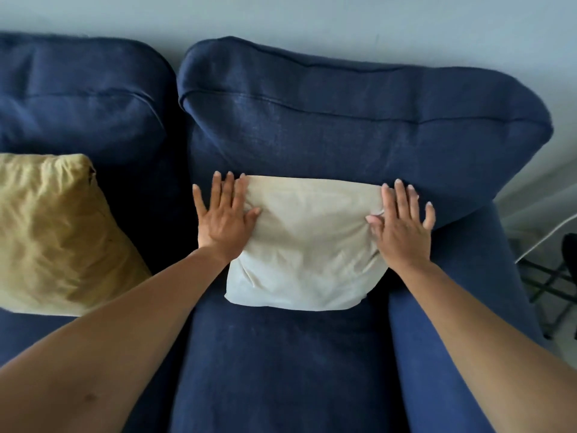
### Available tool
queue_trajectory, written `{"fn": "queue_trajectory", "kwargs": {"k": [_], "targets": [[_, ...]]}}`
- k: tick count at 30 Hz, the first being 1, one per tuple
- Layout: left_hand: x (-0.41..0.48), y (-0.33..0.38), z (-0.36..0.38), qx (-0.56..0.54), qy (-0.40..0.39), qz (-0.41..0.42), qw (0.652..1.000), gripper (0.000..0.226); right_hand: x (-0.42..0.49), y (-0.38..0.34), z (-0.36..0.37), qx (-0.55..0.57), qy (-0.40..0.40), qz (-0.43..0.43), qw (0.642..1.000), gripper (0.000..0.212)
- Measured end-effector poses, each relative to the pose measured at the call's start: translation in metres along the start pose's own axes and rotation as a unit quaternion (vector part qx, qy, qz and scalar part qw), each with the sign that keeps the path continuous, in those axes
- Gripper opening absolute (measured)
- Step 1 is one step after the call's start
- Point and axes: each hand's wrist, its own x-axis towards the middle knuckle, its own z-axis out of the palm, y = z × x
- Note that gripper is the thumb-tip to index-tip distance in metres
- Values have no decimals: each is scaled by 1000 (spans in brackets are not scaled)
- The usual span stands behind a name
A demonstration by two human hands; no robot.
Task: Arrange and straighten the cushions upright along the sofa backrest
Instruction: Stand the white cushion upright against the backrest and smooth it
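Against the right-hand back cushion (359,120) of a dark blue sofa (281,370), a beige cushion (307,245) stands leaning, its top edge touching the backrest fabric and its bottom edge resting on the seat. Both hands press flat on its 2 upper corners. On the cushion's left side, the left hand (226,217) lies open with fingers spread and pointing up toward the backrest, the palm on the cushion's edge and the outer fingers reaching onto the blue fabric beside it. Opposite it, the right hand (402,223) is likewise open and flat, fingers splayed, with its thumb pushed into the beige cover so that the cloth bunches into small creases there. Neither hand closes around anything; they only bear on the cushion from either side.

Well apart to the left, a yellow cushion (59,235) leans in front of the sofa's left back cushion (81,98), tilted and heavily wrinkled, with one corner pointing up.

Just right of the beige cushion runs the sofa's padded armrest (462,276). A pale wall (312,17) rises behind the sofa, and at the far right some dark metal bars (543,285) show on the floor, too unclear to identify.
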Motion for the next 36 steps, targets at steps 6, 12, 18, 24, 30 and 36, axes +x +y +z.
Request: {"fn": "queue_trajectory", "kwargs": {"k": [6, 12, 18, 24, 30, 36], "targets": [[10, -2, -34, -106, 134, 27, 985, 23, 14, 8, -35, 27, 114, -55, 992, 30], [14, -7, -35, -130, 190, -57, 971, 22, 28, 1, -51, 50, 193, -49, 979, 23], [5, 8, -22, -139, 175, -121, 967, 24, 27, -20, -38, 96, 91, 18, 991, 18], [-30, 48, -20, -131, 220, 78, 963, 60, 4, -54, -38, 142, 110, -48, 983, 49], [-32, 64, 13, -8, 73, 158, 985, 66, -15, -76, -13, 47, 19, -206, 977, 61], [-3, 26, 13, 52, 15, 44, 998, 73, 0, -36, -3, -11, -28, -118, 993, 68]]}}
